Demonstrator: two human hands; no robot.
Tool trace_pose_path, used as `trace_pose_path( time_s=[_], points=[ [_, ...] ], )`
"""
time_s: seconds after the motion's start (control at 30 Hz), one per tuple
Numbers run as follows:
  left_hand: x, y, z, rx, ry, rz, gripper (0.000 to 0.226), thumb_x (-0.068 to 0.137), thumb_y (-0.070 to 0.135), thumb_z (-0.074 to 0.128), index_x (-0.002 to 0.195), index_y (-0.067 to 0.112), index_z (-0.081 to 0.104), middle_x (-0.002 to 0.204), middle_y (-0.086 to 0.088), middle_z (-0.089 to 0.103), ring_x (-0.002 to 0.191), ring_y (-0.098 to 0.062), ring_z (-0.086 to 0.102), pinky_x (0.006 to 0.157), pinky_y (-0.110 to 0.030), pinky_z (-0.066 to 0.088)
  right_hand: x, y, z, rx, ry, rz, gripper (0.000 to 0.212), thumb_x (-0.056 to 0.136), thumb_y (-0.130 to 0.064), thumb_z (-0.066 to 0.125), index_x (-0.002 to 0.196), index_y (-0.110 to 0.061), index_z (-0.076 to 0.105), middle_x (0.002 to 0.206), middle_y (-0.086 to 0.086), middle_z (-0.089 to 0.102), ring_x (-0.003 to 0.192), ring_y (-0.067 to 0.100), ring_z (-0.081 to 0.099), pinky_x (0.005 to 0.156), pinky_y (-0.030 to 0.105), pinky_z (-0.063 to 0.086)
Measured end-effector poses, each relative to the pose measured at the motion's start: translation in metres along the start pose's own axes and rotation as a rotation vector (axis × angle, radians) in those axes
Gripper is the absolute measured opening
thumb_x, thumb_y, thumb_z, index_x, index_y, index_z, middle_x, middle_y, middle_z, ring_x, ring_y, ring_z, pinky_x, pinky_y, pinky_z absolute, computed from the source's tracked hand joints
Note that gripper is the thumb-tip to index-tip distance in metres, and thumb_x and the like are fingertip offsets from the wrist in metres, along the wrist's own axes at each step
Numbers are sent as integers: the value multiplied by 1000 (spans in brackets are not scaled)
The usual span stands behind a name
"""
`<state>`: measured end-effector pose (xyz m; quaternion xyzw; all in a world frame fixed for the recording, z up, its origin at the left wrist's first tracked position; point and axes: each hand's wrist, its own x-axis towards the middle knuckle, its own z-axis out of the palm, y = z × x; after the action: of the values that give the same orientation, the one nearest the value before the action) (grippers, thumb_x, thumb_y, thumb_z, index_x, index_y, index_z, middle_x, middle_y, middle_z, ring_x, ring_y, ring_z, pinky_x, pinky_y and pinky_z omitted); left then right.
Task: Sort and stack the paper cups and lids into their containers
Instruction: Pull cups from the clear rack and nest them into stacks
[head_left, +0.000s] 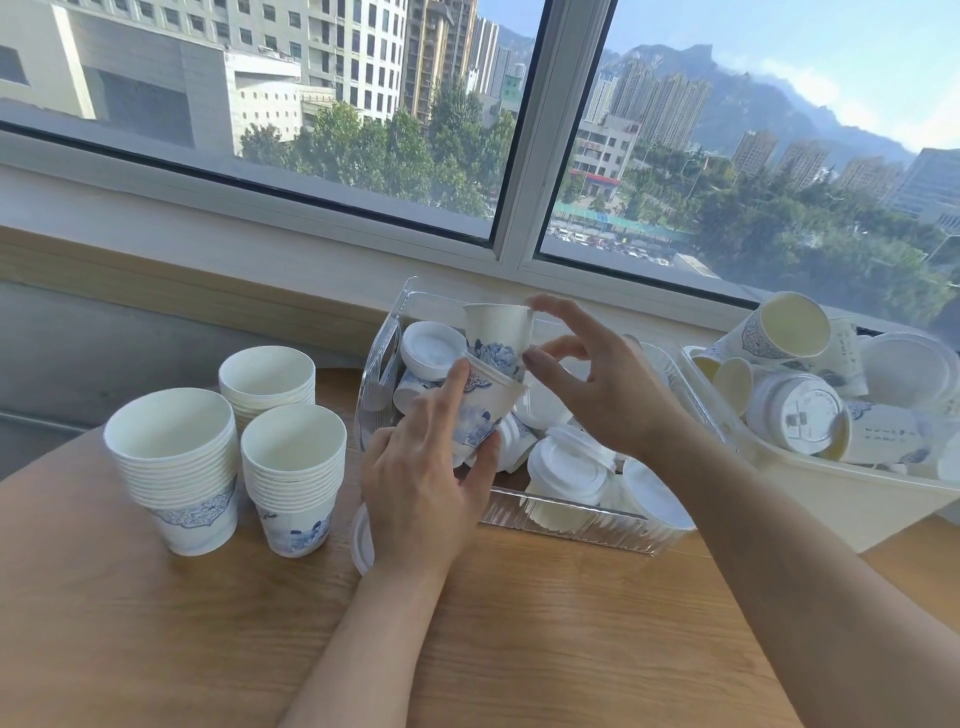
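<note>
My left hand (421, 478) grips a white paper cup with a blue flower print (480, 410), tilted over the clear plastic bin (571, 517). My right hand (592, 384) pinches a second blue-printed cup (498, 330) by its rim, its base partly nested in the first cup's mouth. The clear bin holds several white lids (569, 470) and loose cups. Three stacks of nested paper cups stand on the wooden table to the left: front left (176, 467), front middle (293, 478), back (267, 382).
A white tub (831, 499) at the right is heaped with cups and lids. A single white lid (362, 538) lies on the table under my left wrist. The round wooden table (156, 623) sits against a window ledge.
</note>
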<state>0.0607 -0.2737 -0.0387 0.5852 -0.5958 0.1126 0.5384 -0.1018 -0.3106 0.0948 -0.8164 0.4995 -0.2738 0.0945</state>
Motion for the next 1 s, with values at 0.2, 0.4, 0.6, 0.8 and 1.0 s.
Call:
trace_pose_path(
  time_s=[0.2, 0.4, 0.6, 0.8, 1.0],
  points=[
    [0, 2, -1, 5, 14, -14, 68, 96, 47, 69, 155, 22, 47, 124, 5, 68, 94, -16, 67, 78, -32, 45, -4, 9, 2, -7, 90, -12, 33, 107, -43, 50, 114, -30, 79, 95, -18, 76, 96, -2, 66, 81, 24, 48],
    [0, 1, 0, 11, 27, -7, 67, 96, 48, 68, 154, 20, 48, 122, 6, 68, 87, -14, 67, 79, -24, 35, 0, 6, 5, 91, 17, 18, 34, 106, -45, 52, 136, -38, 66, 127, -17, 67, 111, -2, 61, 95, 18, 47],
    [0, 1, 1, 20, 18, -13, 70, 96, 50, 65, 156, 18, 46, 122, 5, 68, 87, -14, 65, 77, -23, 32, 1, 7, 16, 151, -41, 54, 41, 104, -43, 58, 143, -32, 60, 124, -14, 74, 114, 2, 68, 107, 35, 52],
    [-1, 0, 0, 27, -10, -8, 81, 91, 52, 73, 157, 19, 43, 118, 6, 67, 87, -14, 63, 77, -23, 33, -11, 6, 30, 246, -161, 65, 48, 95, -47, 70, 140, -33, 59, 119, -11, 74, 106, 2, 70, 101, 33, 55],
    [0, 1, -2, -25, -6, -65, 85, 86, 46, 80, 157, 17, 42, 115, -2, 73, 98, -22, 70, 88, -30, 40, -22, 27, 31, 102, -155, 110, 28, 107, -32, 55, 134, -34, 60, 113, -12, 75, 108, 7, 69, 101, 41, 54]
  ],
)
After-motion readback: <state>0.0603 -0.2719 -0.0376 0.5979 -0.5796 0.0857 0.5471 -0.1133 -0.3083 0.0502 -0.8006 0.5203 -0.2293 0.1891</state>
